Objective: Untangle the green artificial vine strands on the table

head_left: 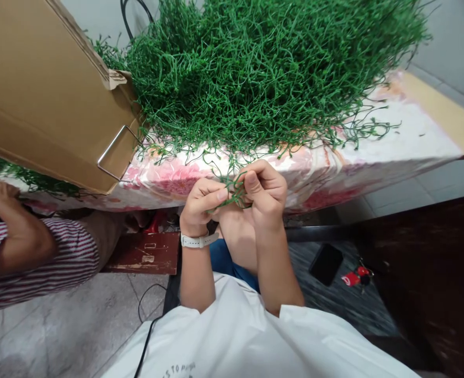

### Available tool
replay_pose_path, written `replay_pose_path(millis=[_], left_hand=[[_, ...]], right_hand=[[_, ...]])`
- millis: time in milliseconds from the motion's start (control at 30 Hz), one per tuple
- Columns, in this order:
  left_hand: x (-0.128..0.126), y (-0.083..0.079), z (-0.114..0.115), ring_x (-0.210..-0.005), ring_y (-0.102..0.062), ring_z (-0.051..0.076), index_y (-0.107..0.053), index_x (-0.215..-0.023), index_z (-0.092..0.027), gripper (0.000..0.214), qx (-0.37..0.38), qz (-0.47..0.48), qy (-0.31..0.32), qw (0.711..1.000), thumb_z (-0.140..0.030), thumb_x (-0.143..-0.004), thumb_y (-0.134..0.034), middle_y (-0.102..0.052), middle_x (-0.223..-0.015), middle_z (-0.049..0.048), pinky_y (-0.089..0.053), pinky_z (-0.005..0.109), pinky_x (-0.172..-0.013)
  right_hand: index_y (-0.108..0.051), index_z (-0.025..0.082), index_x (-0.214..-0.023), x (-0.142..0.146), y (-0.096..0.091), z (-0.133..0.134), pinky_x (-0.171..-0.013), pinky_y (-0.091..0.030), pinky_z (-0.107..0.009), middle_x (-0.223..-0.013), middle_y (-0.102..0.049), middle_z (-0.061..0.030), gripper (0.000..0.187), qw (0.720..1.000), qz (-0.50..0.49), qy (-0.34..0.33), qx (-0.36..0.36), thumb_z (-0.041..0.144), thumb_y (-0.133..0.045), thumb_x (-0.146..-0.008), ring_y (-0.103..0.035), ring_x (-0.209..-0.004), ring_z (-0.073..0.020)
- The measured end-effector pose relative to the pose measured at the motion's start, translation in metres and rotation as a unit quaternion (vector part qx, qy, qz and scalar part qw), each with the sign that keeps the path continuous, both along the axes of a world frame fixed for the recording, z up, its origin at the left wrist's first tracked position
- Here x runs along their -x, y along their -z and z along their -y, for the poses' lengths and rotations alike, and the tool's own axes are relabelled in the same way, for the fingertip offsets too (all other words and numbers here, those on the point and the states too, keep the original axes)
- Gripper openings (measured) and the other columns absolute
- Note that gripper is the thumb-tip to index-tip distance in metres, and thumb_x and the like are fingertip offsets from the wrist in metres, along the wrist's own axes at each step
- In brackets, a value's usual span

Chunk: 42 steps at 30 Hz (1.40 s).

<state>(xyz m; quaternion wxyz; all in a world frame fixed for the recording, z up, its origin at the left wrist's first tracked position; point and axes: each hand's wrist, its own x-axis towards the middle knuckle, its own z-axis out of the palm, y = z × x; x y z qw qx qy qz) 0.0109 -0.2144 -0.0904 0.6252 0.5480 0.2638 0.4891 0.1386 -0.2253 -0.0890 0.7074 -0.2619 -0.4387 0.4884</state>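
Note:
Thin green plastic plant stems [238, 195] run between my two hands, just in front of the table edge. My left hand [205, 202], with a white watch band at its wrist, is closed, thumb and fingers pinching the stems. My right hand [265, 191] also pinches them, its thumb bent over the fingertips. The exact grip points are partly hidden by the fingers. Beyond my hands a large heap of tangled green artificial stems [255, 79] covers much of the table, with loose strands trailing toward me.
A floral tablecloth [405, 136] covers the table. A cardboard box [39, 89] with a metal wire loop [112, 152] stands at left. Beyond it sits another person in a striped shirt [66, 247]. A black phone [326, 264] and keys with a red tag [352, 278] lie at right.

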Motion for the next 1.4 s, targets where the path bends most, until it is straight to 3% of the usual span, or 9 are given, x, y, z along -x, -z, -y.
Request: replay_pose_path(millis=[200,467,533,667,867,967,1133,1267,1400], left_hand=[[-0.014,-0.002,0.007,-0.031,-0.019,0.004,-0.022,-0.039,-0.018,0.084,0.025,0.111,-0.037,0.993,-0.065,-0.07,-0.083,-0.016,-0.034,-0.0061,-0.019,0.022,-0.037],[-0.028,-0.003,0.017,-0.031,-0.009,0.004,-0.017,-0.042,-0.021,0.087,0.051,0.12,-0.096,0.987,-0.071,-0.066,-0.084,-0.003,-0.036,-0.0099,-0.014,0.022,-0.032],[-0.026,-0.003,0.017,-0.033,-0.002,0.004,-0.014,-0.048,-0.021,0.088,0.039,0.143,-0.153,0.977,-0.074,-0.068,-0.081,0.003,-0.039,-0.0105,-0.008,0.023,-0.032],[-0.011,-0.006,0.014,-0.046,0.011,0.009,-0.008,-0.068,-0.02,0.076,-0.003,0.223,-0.327,0.918,-0.071,-0.092,-0.061,0.013,-0.054,-0.0095,-0.005,0.024,-0.036],[0.005,-0.015,0.005,-0.047,0.0,0.011,-0.02,-0.063,-0.021,0.063,0.022,0.26,-0.252,0.932,-0.054,-0.1,-0.059,0.003,-0.052,-0.0088,-0.02,0.02,-0.042],[0.0,-0.017,0.003,-0.047,-0.008,0.01,-0.035,-0.061,-0.02,0.055,0.041,0.249,-0.234,0.939,-0.051,-0.103,-0.056,-0.005,-0.051,-0.0085,-0.028,0.018,-0.047],[-0.007,-0.016,0.0,-0.048,-0.02,0.009,-0.058,-0.069,-0.02,0.042,0.028,0.226,-0.236,0.945,-0.048,-0.099,-0.064,-0.015,-0.055,-0.0077,-0.032,0.017,-0.049],[-0.008,-0.014,-0.003,-0.05,-0.027,0.008,-0.071,-0.085,-0.021,0.026,0.005,0.23,-0.232,0.945,-0.045,-0.095,-0.071,-0.022,-0.059,-0.0075,-0.038,0.018,-0.053],[-0.013,-0.013,-0.002,-0.053,-0.034,0.008,-0.075,-0.092,-0.023,0.021,-0.008,0.158,-0.282,0.946,-0.044,-0.095,-0.072,-0.032,-0.059,-0.0064,-0.042,0.02,-0.057]], right_hand=[[-0.06,0.024,-0.072,0.006,-0.01,0.009,-0.032,-0.021,-0.02,-0.054,-0.036,0.0076,0.037,0.995,-0.102,-0.015,-0.011,0.053,-0.075,-0.089,-0.022,-0.036,-0.0054],[-0.051,0.024,-0.073,0.005,-0.012,0.011,-0.029,-0.015,-0.018,-0.057,-0.03,0.0094,0.037,0.981,-0.176,-0.082,0.017,0.047,-0.076,-0.088,-0.013,-0.035,-0.0036],[-0.048,0.024,-0.072,-0.001,-0.009,0.006,-0.028,-0.012,-0.018,-0.057,-0.025,0.0098,0.037,0.97,-0.215,-0.109,0.008,0.042,-0.077,-0.086,-0.008,-0.037,-0.0036],[-0.044,0.026,-0.071,-0.026,0.0,-0.009,-0.03,0.004,-0.019,-0.059,-0.011,0.0095,0.044,0.964,-0.253,-0.087,0.001,0.038,-0.086,-0.072,0.004,-0.044,-0.0057],[-0.052,0.027,-0.081,-0.044,0.003,-0.02,-0.034,-0.009,-0.019,-0.064,-0.016,0.0079,0.032,0.986,-0.162,-0.036,-0.018,0.047,-0.074,-0.091,-0.008,-0.045,-0.0073],[-0.054,0.027,-0.087,-0.039,0.003,-0.021,-0.034,-0.014,-0.019,-0.065,-0.029,0.0083,0.033,0.988,-0.148,-0.039,0.01,0.051,-0.076,-0.089,-0.011,-0.045,-0.006],[-0.058,0.029,-0.092,-0.035,0.007,-0.022,-0.035,-0.014,-0.02,-0.075,-0.045,0.0077,0.032,0.983,-0.17,-0.067,0.034,0.049,-0.081,-0.083,-0.012,-0.045,-0.0041],[-0.061,0.029,-0.094,-0.033,0.007,-0.023,-0.034,-0.015,-0.019,-0.077,-0.045,0.0072,0.029,0.984,-0.166,-0.061,0.028,0.05,-0.079,-0.085,-0.012,-0.044,-0.0025],[-0.059,0.027,-0.09,-0.028,0.005,-0.023,-0.032,-0.016,-0.018,-0.075,-0.044,0.0069,0.032,0.99,-0.132,-0.031,0.029,0.052,-0.078,-0.086,-0.014,-0.042,-0.0018]])
